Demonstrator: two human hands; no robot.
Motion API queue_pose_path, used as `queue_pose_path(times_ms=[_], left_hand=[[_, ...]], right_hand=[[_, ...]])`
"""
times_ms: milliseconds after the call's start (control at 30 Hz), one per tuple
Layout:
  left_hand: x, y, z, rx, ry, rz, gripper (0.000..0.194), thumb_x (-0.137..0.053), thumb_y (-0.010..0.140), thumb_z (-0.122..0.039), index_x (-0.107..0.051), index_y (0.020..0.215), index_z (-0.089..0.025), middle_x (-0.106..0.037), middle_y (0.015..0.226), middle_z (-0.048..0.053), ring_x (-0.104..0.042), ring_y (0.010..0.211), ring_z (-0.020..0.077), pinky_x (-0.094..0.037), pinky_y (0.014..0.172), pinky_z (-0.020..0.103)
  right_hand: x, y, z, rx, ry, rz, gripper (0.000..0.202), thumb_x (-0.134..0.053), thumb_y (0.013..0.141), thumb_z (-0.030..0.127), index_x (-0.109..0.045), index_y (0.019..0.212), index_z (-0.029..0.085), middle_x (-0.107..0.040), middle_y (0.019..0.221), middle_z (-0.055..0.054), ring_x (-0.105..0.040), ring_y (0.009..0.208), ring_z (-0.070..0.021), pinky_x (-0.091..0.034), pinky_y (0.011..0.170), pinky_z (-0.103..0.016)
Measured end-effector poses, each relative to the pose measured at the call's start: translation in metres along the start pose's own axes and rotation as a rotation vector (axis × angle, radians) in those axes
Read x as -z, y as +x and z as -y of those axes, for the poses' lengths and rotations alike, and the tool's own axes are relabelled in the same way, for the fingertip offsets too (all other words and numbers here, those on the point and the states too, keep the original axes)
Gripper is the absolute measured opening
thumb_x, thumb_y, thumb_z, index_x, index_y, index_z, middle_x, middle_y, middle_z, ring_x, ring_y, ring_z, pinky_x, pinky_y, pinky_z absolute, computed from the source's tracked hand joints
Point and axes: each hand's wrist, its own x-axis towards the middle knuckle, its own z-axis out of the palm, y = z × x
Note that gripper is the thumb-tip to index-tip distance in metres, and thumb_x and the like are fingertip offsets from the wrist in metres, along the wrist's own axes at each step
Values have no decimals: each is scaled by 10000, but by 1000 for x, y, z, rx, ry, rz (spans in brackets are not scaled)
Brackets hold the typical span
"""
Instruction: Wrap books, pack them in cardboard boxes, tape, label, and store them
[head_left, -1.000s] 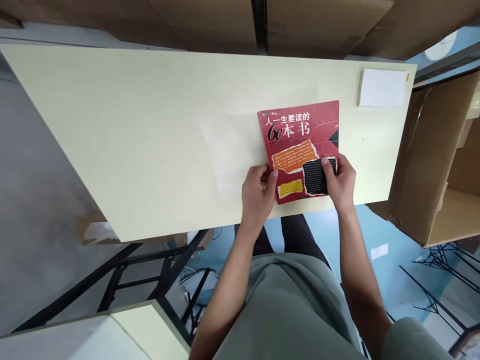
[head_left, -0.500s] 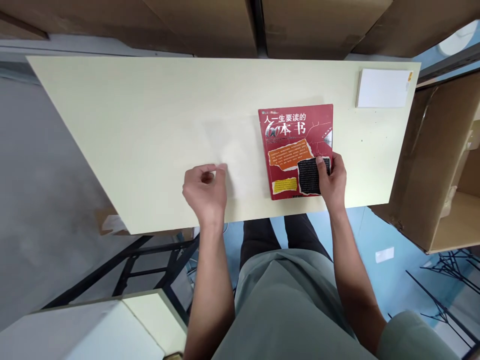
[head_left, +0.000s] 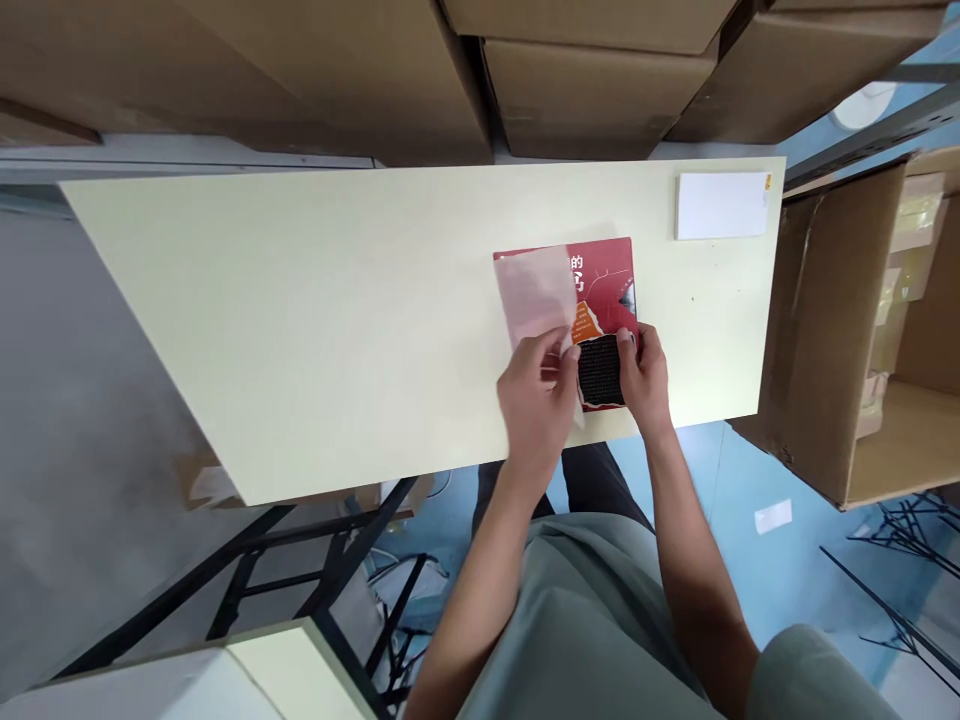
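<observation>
A red book (head_left: pixel 609 265) with white Chinese lettering and an orange and a black patch on its cover lies on the pale table (head_left: pixel 315 320). Over the left half of the cover is a thin translucent sheet (head_left: pixel 536 290), and what lies beneath it shows only faintly pink. My left hand (head_left: pixel 536 395) is closed with the sheet's right side pinched between thumb and fingers, above the book. At the book's lower right edge, my right hand (head_left: pixel 645 380) grips it, thumb on the black patch; the fingers underneath are partly hidden.
A white rectangular stack or box (head_left: pixel 721 206) lies at the table's far right corner. Cardboard boxes (head_left: pixel 600 95) line the back. An open carton (head_left: pixel 832 330) stands off the right end. Black metal frames (head_left: pixel 337 560) stand at lower left.
My left hand has moved right with the sheet, which has gone from the bare tabletop onto the book's left half. My right hand still holds the book's right edge. The view has shifted slightly.
</observation>
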Motion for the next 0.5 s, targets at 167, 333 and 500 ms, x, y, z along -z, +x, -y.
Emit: queue_pose_path(times_ms=[167, 333, 500], left_hand=[[-37, 8, 18, -67, 68, 0, 242, -636, 1053, -228, -735, 1274, -214, -819, 1146, 78, -771, 850, 173, -659, 829, 341], [-10, 0, 21, -72, -41, 273, 462, -625, 1030, -221, -617, 1491, -247, -802, 1275, 86, -802, 1038, 197, -687, 923, 360], [26, -1, 17, -83, 119, 57, 395, -643, 1038, -270, -670, 1432, -251, -702, 1480, 117, -737, 1285, 247, -653, 1068, 420]], right_hand=[[-8, -2, 11, -116, -54, -3, 610, -734, 909, 787, -596, 1187, 262, -784, 1070, -69, -741, 970, -274, -580, 847, -403], [-20, 1, 12, -158, -185, -43, 709, -874, 788, 731, -544, 1223, 278, -771, 1070, -68, -747, 976, -310, -602, 887, -475], [-20, 0, 8, -116, -158, -41, 544, -796, 919, 657, -537, 1210, 278, -773, 1090, -69, -736, 958, -288, -584, 882, -450]])
